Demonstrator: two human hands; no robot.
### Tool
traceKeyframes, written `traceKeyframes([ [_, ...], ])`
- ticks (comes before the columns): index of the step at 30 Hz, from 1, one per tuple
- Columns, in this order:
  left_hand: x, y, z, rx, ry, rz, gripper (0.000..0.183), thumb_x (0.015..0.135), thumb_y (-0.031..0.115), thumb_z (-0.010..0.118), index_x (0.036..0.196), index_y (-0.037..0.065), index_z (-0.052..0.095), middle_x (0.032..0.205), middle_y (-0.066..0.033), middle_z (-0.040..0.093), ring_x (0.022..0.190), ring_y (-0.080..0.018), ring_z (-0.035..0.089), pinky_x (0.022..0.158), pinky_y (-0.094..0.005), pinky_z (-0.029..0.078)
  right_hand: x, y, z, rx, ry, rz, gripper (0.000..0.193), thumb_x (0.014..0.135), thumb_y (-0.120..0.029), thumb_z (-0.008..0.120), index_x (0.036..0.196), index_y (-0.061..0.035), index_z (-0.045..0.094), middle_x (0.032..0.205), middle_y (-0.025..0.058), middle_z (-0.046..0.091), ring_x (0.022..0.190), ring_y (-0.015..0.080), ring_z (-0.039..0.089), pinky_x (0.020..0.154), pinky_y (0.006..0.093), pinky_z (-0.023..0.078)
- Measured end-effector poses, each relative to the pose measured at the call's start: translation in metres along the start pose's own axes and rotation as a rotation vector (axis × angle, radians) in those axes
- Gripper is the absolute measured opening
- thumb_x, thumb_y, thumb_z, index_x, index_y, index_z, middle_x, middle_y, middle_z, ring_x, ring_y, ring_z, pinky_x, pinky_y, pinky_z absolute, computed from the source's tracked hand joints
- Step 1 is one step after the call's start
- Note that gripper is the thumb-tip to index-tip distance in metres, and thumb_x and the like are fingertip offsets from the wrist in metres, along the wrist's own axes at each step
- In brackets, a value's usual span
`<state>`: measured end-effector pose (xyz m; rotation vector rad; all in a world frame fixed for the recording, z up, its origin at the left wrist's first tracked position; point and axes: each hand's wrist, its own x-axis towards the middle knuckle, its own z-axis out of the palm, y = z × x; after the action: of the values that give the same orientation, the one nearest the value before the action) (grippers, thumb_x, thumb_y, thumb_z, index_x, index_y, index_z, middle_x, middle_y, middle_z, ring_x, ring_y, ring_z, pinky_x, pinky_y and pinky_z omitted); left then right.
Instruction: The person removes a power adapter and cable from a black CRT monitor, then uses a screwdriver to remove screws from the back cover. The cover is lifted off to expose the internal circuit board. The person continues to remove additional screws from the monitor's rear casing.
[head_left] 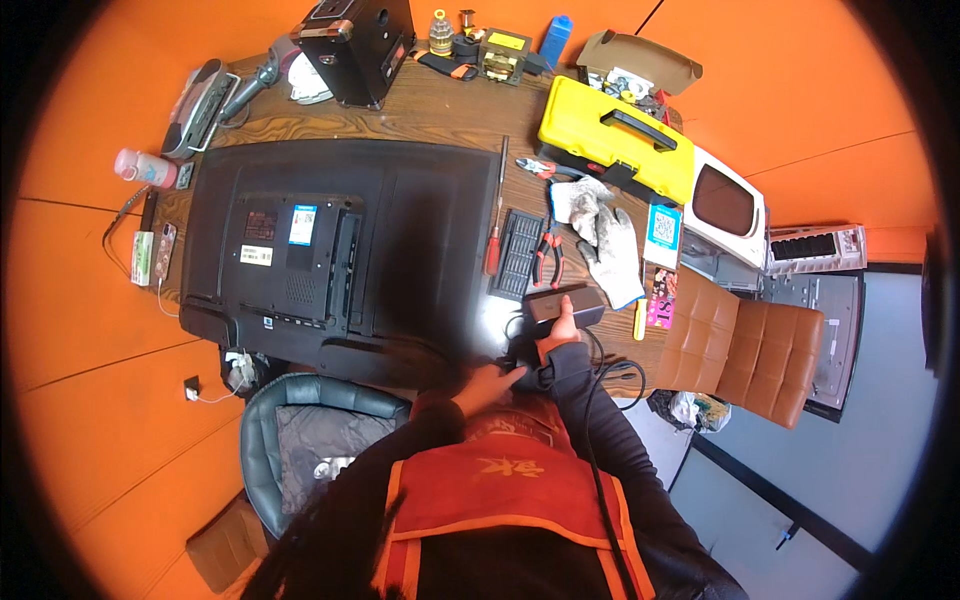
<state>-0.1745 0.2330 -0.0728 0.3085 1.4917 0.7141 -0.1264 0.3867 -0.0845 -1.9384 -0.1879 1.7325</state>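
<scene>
Right hand [560, 331] clamps a black box [546, 306]; whether left hand [486, 388] grips, I cannot tell.

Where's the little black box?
In the head view, just right of centre, the little black box is in the person's right hand, just below the red-and-black pliers and left of the yellow-handled tool.
</scene>
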Motion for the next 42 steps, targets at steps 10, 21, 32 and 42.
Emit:
traceKeyframes([
  [10,-0.030,-0.002,-0.044,0.346,-0.178,0.406,0.041,0.092,0.036,0.042,0.096,-0.001,0.057,0.085,-0.0126,0.063,0.080,-0.0224,0.060,0.073,-0.0316,0.046,-0.051,0.003,0.000,-0.003,-0.220,-0.354,0.036,0.081,-0.015,0.060,0.111,0.0027,0.050,0.101,0.0090,0.058,0.086,0.0201,0.057,0.076,0.0326,0.046],
  [21,-0.248,-0.231,-0.148,0.222,0.742,0.053,0.026,0.088,0.018,0.050,0.109,0.004,0.056,0.100,-0.0110,0.061,0.086,-0.0186,0.057,0.069,-0.0290,0.047,-0.115,0.059,-0.267,-0.925,0.034,-0.703,0.031,0.083,-0.008,0.056,0.114,-0.0018,0.052,0.119,0.0121,0.050,0.108,0.0217,0.049,0.091,0.0348,0.040],
  [32,-0.285,-0.375,0.010,0.026,0.621,-0.490,0.027,0.085,0.023,0.050,0.101,0.003,0.058,0.094,-0.0164,0.060,0.084,-0.0270,0.057,0.067,-0.0339,0.046,-0.019,0.032,-0.260,-0.698,-0.110,-0.069,0.035,0.085,-0.014,0.054,0.117,-0.0044,0.047,0.121,0.0142,0.048,0.109,0.0239,0.048,0.092,0.0376,0.040],
  [42,-0.256,-0.415,0.158,0.237,0.384,-0.550,0.030,0.083,0.028,0.049,0.093,0.002,0.060,0.088,-0.0213,0.060,0.082,-0.0347,0.057,0.066,-0.0384,0.045,0.023,-0.003,-0.268,-0.750,-0.247,0.041,0.038,0.086,-0.019,0.052,0.121,-0.0067,0.043,0.122,0.0161,0.047,0.110,0.0260,0.048,0.092,0.0402,0.040],
])
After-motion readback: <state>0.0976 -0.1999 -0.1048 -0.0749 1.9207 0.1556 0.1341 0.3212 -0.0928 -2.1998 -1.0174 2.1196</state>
